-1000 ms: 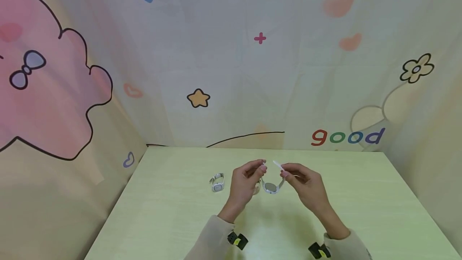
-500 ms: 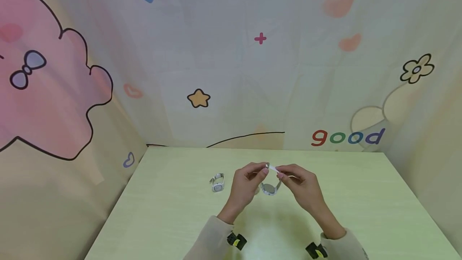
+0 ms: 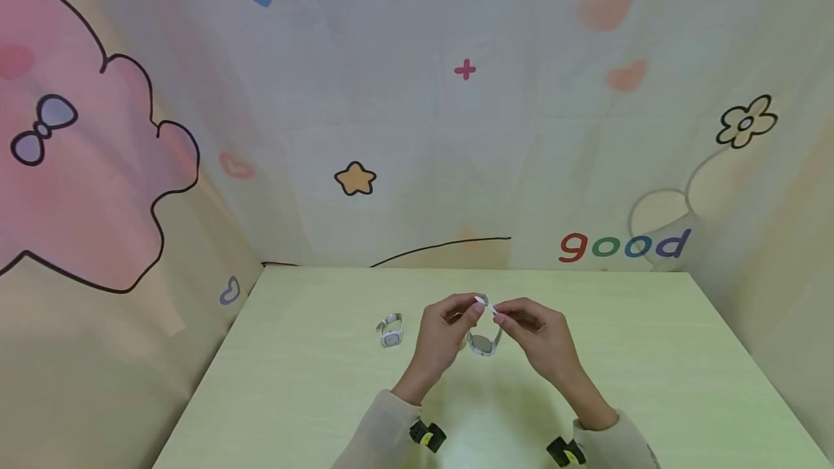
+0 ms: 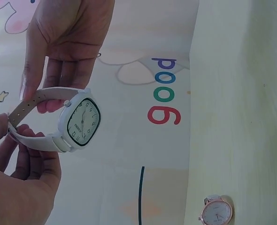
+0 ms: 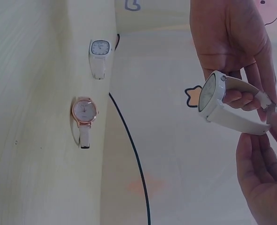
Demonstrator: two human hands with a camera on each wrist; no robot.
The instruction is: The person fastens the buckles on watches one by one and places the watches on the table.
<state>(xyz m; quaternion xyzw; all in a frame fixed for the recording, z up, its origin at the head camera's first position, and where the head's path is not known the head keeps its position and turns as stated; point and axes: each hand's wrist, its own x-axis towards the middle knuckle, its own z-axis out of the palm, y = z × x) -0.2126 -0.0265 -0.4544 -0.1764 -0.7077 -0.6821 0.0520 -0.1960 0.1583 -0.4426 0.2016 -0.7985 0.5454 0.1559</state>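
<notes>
backdrop (image 3: 410, 114): "good" (image 3: 627, 245), plus sign (image 3: 465, 69) | held watch (image 4: 84, 123): dial numerals, lettering too blurred to read

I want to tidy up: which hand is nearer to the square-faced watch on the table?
Left. The left hand is to the right of the square-faced watch, not touching it; the right hand is farther right, beyond the held watch.

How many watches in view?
3. Held watch: strap pinched by left hand and right hand. Left watch: on table, left of both hands. Rose-gold watch: on table, mostly hidden behind left hand in head view, plain in right wrist view.
</notes>
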